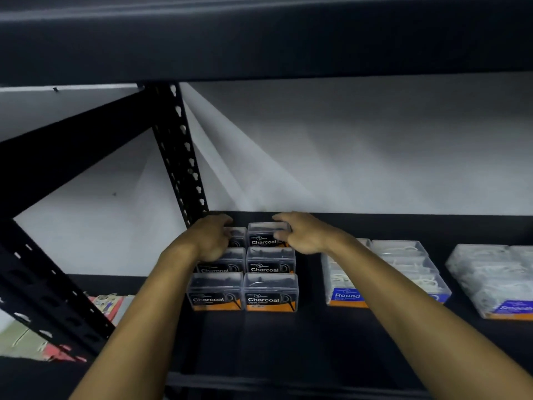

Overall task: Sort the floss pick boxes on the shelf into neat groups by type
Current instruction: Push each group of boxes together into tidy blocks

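Observation:
Several clear Charcoal floss pick boxes (270, 294) with black and orange labels stand in two columns on the black shelf (288, 342). My left hand (212, 239) rests curled over the back-left box (238, 236) of that group. My right hand (301, 233) touches the right side of the back-right Charcoal box (266, 233), fingers bent around its corner. To the right sits a group of clear Round boxes (401, 264) with blue and orange labels, partly hidden by my right forearm. Further right is a third group of clear boxes (496, 278) with blue labels.
A black perforated upright post (184, 157) and a diagonal brace (57, 290) stand at the left. The upper shelf beam (259, 39) runs overhead. A white wall is behind. Colourful packages (109, 306) lie on a lower level at the left.

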### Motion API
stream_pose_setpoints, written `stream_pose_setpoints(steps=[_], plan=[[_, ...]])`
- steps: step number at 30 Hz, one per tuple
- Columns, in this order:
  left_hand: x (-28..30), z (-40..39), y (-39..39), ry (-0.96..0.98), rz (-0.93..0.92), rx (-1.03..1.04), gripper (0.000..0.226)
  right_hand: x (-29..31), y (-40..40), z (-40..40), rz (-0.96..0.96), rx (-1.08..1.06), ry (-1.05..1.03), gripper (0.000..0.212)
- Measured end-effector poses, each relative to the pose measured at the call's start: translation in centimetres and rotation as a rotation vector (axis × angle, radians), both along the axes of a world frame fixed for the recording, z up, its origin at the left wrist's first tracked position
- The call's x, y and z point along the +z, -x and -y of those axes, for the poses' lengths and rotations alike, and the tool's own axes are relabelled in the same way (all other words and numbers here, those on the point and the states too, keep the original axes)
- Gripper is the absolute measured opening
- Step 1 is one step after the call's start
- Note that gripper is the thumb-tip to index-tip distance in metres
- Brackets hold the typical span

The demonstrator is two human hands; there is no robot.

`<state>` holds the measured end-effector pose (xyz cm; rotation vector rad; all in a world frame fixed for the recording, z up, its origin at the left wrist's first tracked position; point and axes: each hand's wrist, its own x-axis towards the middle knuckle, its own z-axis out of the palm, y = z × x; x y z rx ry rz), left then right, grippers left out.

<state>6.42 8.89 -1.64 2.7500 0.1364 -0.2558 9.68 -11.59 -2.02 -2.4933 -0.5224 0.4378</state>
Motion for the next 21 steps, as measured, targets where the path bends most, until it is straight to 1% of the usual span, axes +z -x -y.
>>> stream_pose_setpoints(steps=[6,13,21], plan=[[-0.2,-0.1,-0.3,0.014,0.03,0.014,0.035,-0.7,0.1,-0.2,0.01,-0.038,-0.036,0.046],[-0.2,-0.3,-0.7,0.079,0.046,0.023,0.037,-1.0,0.1,-0.3,0.026,-0.052,-0.059,0.045],[-0.2,-0.5,-0.6,0.077,0.037,0.002,0.038,-1.3,-0.1,-0.3,0.031,-0.055,-0.07,0.046]])
